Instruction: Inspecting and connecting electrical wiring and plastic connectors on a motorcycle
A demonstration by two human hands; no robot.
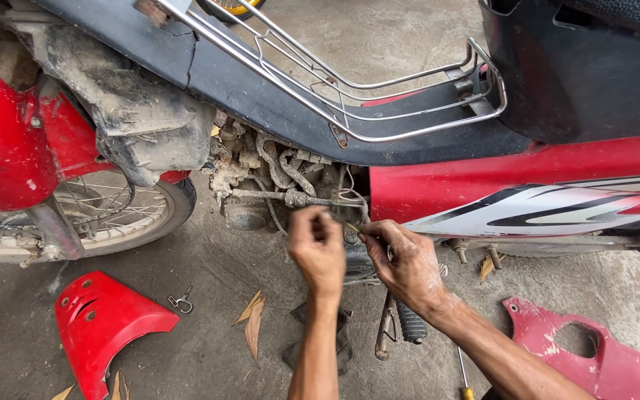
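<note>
Two bare hands work under the red and black motorbike (pixel 483 185), both pinched around a thin wire (pixel 346 198) by the grimy engine (pixel 261 178). The left hand (pixel 318 250) has its fingers pressed together on it; the right hand (pixel 409 265) nips a small piece beside it, too tiny to make out. Two loose red plastic panels lie on the concrete, one at left (pixel 105 318), one at right (pixel 594 359), cut off. A yellow-handled screwdriver (pixel 464 374) is half hidden by the right forearm.
</note>
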